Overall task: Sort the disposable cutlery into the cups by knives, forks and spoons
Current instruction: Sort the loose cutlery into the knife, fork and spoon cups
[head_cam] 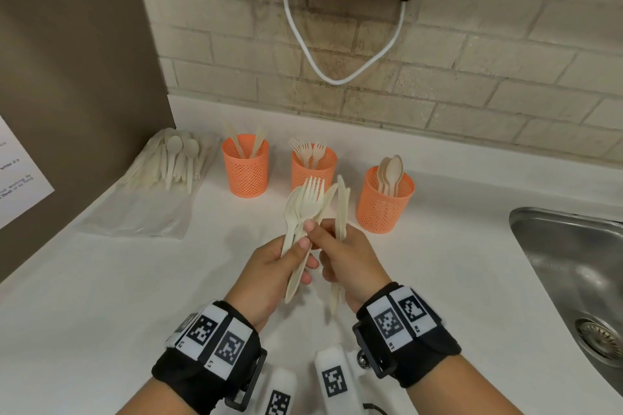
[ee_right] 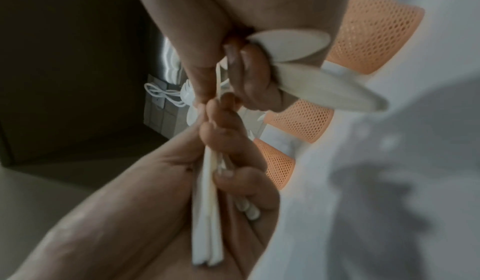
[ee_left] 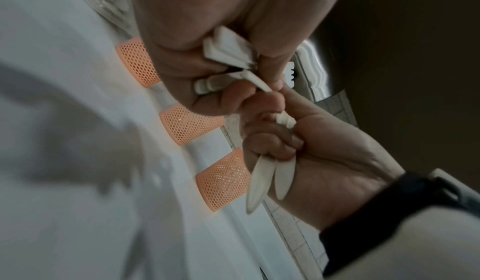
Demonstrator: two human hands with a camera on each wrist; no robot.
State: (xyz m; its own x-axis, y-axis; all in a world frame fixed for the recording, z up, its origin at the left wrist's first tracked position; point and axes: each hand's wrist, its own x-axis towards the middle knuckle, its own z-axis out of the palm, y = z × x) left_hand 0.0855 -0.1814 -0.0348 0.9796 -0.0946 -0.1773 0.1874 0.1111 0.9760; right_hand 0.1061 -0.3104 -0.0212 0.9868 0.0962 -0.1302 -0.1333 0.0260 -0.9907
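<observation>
Three orange mesh cups stand in a row: the knife cup (head_cam: 245, 172), the fork cup (head_cam: 305, 175) and the spoon cup (head_cam: 384, 209). In front of them, above the counter, my left hand (head_cam: 300, 253) grips a mixed bundle of forks and spoons (head_cam: 305, 202) by the handles, heads pointing up. My right hand (head_cam: 325, 236) holds a few knives (head_cam: 342, 209) in its curled fingers. Its thumb and forefinger touch the left hand's bundle. In the wrist views the handles stick out under each fist: the bundle (ee_right: 207, 212) and the knives (ee_left: 262, 181).
A pile of unsorted cutlery (head_cam: 175, 158) lies on a clear plastic bag (head_cam: 141, 212) at the back left, by the brown wall. A steel sink (head_cam: 573, 266) is set into the white counter (head_cam: 101, 296) at the right. A white cable (head_cam: 337, 77) hangs on the brick wall.
</observation>
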